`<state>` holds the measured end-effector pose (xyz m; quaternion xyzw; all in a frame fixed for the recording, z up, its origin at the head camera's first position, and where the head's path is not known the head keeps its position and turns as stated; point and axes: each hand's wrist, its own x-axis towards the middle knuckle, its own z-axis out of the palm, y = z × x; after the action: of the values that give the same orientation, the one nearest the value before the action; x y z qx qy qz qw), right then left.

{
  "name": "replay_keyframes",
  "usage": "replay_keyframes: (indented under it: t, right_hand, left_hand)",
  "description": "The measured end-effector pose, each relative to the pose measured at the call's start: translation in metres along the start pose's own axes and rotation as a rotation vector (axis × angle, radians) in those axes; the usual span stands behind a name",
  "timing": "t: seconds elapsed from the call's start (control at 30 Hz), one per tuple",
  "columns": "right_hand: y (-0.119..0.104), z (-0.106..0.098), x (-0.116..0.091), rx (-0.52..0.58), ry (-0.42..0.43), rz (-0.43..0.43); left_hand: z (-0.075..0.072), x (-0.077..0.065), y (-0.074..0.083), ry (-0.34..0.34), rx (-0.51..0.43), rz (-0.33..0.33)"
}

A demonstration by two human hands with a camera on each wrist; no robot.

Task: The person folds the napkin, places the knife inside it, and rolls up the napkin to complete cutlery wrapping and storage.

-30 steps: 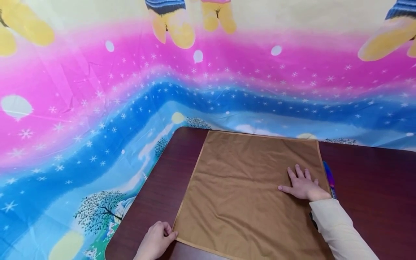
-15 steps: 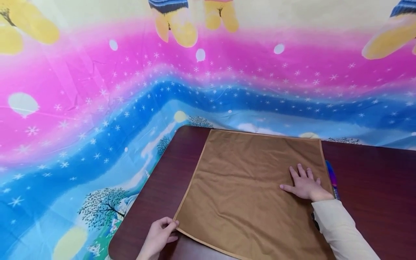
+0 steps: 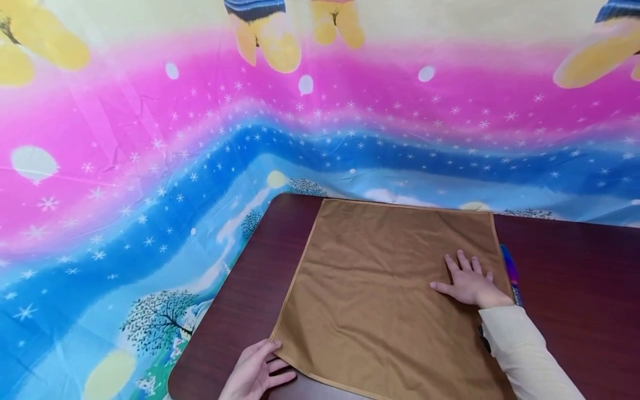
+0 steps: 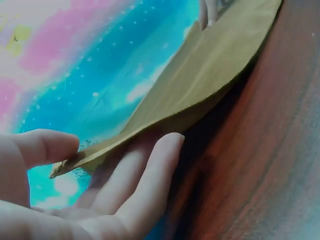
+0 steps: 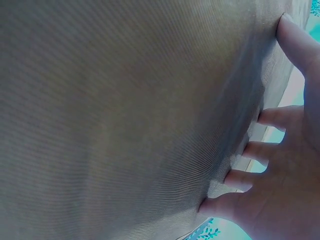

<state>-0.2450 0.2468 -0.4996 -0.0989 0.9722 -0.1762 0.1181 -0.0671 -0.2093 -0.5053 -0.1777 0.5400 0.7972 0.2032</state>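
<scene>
A brown cloth (image 3: 380,289) with a stitched lighter border lies spread on the dark table, lightly wrinkled. Its near-left corner is lifted off the wood by my left hand (image 3: 255,369), which pinches it with the thumb on top and fingers beneath. In the left wrist view, the fingers (image 4: 162,165) show under the raised edge of the cloth (image 4: 200,80). My right hand (image 3: 470,283) rests palm down on the right part of the cloth, fingers spread. The right wrist view has those fingertips (image 5: 240,177) touching the fabric.
A shiny blue and purple object (image 3: 509,269) sticks out past the cloth's right edge, mostly covered. The dark wooden table (image 3: 575,289) extends to the right. A colourful printed curtain (image 3: 200,183) hangs along the table's far and left sides.
The left hand has raised the near-left corner and shifted it slightly up and right. Its lower fingers now reach out under the cloth. My right hand stays in place.
</scene>
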Motion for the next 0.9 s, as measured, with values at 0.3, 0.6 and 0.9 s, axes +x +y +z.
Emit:
replay_keyframes:
  t: [0.3,0.6,0.9]
  right_hand:
    - [0.0,-0.001,0.001,0.007,-0.008,0.003]
    - [0.002,0.002,0.002,0.005,-0.008,0.005]
    - [0.002,0.002,0.0,0.002,-0.006,0.008]
  left_hand:
    - [0.004,0.001,0.002,0.022,0.06,0.016]
    - [0.011,-0.003,0.016,0.027,0.169,0.065]
    - [0.021,-0.001,0.028,0.11,0.397,0.168]
